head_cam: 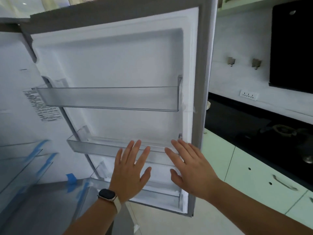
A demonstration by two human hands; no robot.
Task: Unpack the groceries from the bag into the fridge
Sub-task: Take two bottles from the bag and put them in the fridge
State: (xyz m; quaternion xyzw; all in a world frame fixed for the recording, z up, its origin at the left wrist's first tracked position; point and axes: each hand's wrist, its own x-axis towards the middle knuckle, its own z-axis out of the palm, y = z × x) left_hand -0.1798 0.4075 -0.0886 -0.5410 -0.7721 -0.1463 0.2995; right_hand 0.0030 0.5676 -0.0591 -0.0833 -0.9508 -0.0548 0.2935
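- While the fridge door [118,68] stands swung wide, both hands are spread flat with fingers apart and hold nothing: the left hand [129,172], with a watch [107,195] at its wrist, and the right hand [189,168] hover in front of the middle door shelf [88,145]
- Neither the bag nor any groceries are in view, so I cannot tell where they lie; how they will handle can only be guessed
- As a judgement, the clear plastic door shelves, upper [108,98] and middle, look thin and stiff, likely brittle at the rims, so heavy items are best lowered in rather than dropped
- Their fronts look smooth and probably slippery; bottles should be held round the body, soft packs from beneath
- Blue tape [71,178] sits on the clear drawers [25,167] at the left, which may resist pulling
- At the right a dark worktop [237,121] runs along the wall
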